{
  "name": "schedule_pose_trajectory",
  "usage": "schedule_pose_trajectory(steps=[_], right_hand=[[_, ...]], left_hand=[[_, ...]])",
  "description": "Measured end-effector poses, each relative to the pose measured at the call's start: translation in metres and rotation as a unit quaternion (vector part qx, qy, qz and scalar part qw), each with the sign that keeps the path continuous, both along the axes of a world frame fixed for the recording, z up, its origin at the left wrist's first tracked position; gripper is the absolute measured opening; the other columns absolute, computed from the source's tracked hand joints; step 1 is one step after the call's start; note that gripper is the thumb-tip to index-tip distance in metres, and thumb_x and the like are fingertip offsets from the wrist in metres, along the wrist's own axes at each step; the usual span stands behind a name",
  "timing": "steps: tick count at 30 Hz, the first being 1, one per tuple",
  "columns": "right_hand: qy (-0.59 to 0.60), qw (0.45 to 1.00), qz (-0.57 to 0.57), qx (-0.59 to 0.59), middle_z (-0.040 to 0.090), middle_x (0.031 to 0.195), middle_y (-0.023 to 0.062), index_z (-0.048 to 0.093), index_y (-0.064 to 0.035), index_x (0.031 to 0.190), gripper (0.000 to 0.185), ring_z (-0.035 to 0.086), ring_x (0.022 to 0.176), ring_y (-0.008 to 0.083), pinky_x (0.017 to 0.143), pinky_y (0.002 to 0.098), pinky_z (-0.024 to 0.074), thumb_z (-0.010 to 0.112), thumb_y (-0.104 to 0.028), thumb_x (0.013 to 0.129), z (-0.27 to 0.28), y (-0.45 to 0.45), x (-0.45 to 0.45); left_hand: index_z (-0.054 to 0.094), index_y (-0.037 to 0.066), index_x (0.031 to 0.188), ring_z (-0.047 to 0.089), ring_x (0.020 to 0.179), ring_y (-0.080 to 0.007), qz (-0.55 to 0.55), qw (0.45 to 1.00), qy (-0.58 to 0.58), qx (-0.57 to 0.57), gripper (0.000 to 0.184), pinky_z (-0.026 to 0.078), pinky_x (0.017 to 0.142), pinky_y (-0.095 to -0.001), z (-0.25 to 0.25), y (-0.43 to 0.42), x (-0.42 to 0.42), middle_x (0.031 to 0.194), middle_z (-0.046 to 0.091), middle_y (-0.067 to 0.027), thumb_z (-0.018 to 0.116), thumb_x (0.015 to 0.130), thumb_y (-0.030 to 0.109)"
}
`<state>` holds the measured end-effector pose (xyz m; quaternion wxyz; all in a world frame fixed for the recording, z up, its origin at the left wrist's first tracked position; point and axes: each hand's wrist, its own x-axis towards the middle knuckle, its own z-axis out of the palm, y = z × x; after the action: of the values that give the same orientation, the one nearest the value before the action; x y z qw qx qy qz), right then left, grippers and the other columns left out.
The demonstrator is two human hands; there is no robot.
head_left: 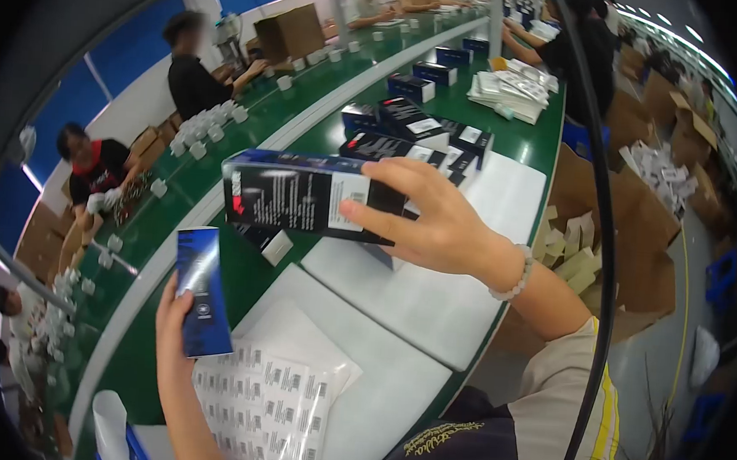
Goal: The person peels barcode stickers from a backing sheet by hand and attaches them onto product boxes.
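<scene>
My right hand point(433, 213) grips a black and blue box point(290, 193) by its right end, with the printed black side and a barcode label facing me. Lower left, my left hand point(175, 319) holds a narrow blue box point(204, 283) upright, thumb on its front face. Sheets of barcode labels point(269, 401) lie below it on the white mat point(379, 332). Behind my right hand sits a pile of black boxes point(405, 118), partly hidden by the hand and the held box.
A green table point(521, 142) curves away, with more boxes point(435, 72) and a stack of white sheets point(512, 91) farther back. Small white parts point(206, 127) line the far side, where people sit. Large cartons point(636, 263) stand at the right.
</scene>
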<state>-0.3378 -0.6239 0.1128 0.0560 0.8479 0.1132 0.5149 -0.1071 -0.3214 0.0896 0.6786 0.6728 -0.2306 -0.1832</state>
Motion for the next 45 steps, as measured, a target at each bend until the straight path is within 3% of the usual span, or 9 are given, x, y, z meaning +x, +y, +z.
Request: schedule_pose_trajectory(steps=[8, 10, 19, 23, 27, 30, 36, 42, 45], right_hand=[[-0.083, 0.996, -0.023, 0.008, 0.047, 0.127, 0.0088, 0.063, -0.0183, 0.111, 0.057, 0.05, 0.105, 0.026, 0.085, 0.033, 0.0474, 0.073, 0.0, 0.058, -0.012, -0.021, -0.021], [-0.093, 0.995, -0.034, 0.007, 0.047, 0.127, 0.0086, 0.063, -0.0184, 0.111, 0.058, 0.05, 0.105, 0.026, 0.085, 0.0332, 0.0474, 0.073, 0.0, 0.058, -0.011, -0.027, -0.025], [-0.048, 0.988, -0.047, 0.143, 0.047, 0.129, 0.0127, 0.059, -0.0129, 0.119, 0.058, 0.051, 0.104, 0.0266, 0.087, 0.0339, 0.0448, 0.071, -0.005, 0.064, -0.005, -0.068, -0.042], [0.002, 0.983, -0.07, 0.173, 0.047, 0.129, 0.0131, 0.057, -0.0088, 0.121, 0.051, 0.051, 0.105, 0.0258, 0.083, 0.0303, 0.045, 0.067, -0.005, 0.071, -0.017, -0.081, -0.032], [0.106, 0.923, -0.056, 0.366, 0.043, 0.132, 0.0095, 0.051, -0.0062, 0.127, 0.045, 0.046, 0.113, 0.0228, 0.092, 0.028, 0.0371, 0.058, -0.006, 0.082, -0.007, -0.076, -0.029], [0.117, 0.946, -0.051, 0.298, 0.047, 0.13, 0.009, 0.051, -0.0042, 0.125, 0.043, 0.047, 0.111, 0.0199, 0.088, 0.0258, 0.0376, 0.057, -0.005, 0.083, -0.001, -0.068, -0.021], [0.094, 0.922, -0.014, 0.376, 0.05, 0.128, 0.0108, 0.051, -0.0019, 0.125, 0.046, 0.048, 0.116, 0.0243, 0.098, 0.0303, 0.0364, 0.057, -0.001, 0.079, 0.002, -0.023, -0.003], [0.133, 0.964, 0.089, 0.213, 0.045, 0.135, 0.0147, 0.045, -0.0033, 0.132, 0.055, 0.042, 0.123, 0.0296, 0.103, 0.0358, 0.0328, 0.057, -0.003, 0.078, 0.009, 0.063, 0.023], [0.187, 0.957, 0.093, 0.202, 0.044, 0.134, 0.0157, 0.046, -0.0014, 0.13, 0.064, 0.048, 0.115, 0.0298, 0.096, 0.0332, 0.0398, 0.065, 0.0, 0.069, -0.017, 0.094, 0.035]], left_hand=[[0.031, -0.004, 0.136, 0.061, 0.087, -0.0228, -0.036, 0.998, -0.021, 0.038, 0.065, 0.051, 0.073, -0.0298, 0.032, -0.128, -0.046, 0.108, 0.057, -0.0216, 0.061, 0.083, 0.017], [0.045, 0.001, 0.127, 0.059, 0.09, -0.0182, -0.066, 0.996, 0.005, 0.059, 0.046, 0.047, 0.075, -0.0262, 0.03, -0.154, -0.048, 0.107, 0.059, -0.0124, 0.056, 0.087, 0.02], [0.035, -0.002, 0.135, 0.051, 0.11, -0.0272, -0.214, 0.967, -0.024, 0.135, 0.067, 0.046, 0.084, -0.0352, 0.035, -0.207, -0.112, 0.125, 0.048, -0.0198, 0.063, 0.084, 0.031], [0.031, -0.003, 0.138, 0.048, 0.115, -0.0295, -0.252, 0.94, -0.135, 0.189, 0.071, 0.044, 0.089, -0.0348, 0.027, -0.176, -0.097, 0.133, 0.042, -0.0204, 0.062, 0.085, 0.033], [0.038, 0.003, 0.136, 0.048, 0.117, -0.0294, -0.319, 0.841, -0.32, 0.298, 0.064, 0.042, 0.094, -0.0331, 0.036, -0.103, -0.06, 0.133, 0.045, -0.0157, 0.061, 0.086, 0.035], [0.043, 0.005, 0.134, 0.048, 0.118, -0.0283, -0.247, 0.857, -0.235, 0.387, 0.062, 0.041, 0.094, -0.0322, 0.036, -0.034, -0.023, 0.132, 0.048, -0.0148, 0.063, 0.084, 0.035], [0.044, 0.002, 0.133, 0.048, 0.117, -0.0249, -0.132, 0.882, -0.152, 0.427, 0.061, 0.04, 0.096, -0.0343, -0.012, 0.073, 0.023, 0.131, 0.049, -0.0147, 0.065, 0.082, 0.027], [0.052, 0.001, 0.124, 0.055, 0.102, -0.022, -0.166, 0.896, -0.093, 0.401, 0.056, 0.043, 0.088, -0.0293, -0.039, 0.099, 0.035, 0.117, 0.057, -0.0121, 0.07, 0.077, 0.026], [0.057, 0.002, 0.117, 0.057, 0.091, -0.0181, -0.174, 0.891, -0.01, 0.419, 0.05, 0.044, 0.083, -0.0269, -0.04, 0.106, 0.043, 0.106, 0.061, -0.0101, 0.072, 0.074, 0.024]])
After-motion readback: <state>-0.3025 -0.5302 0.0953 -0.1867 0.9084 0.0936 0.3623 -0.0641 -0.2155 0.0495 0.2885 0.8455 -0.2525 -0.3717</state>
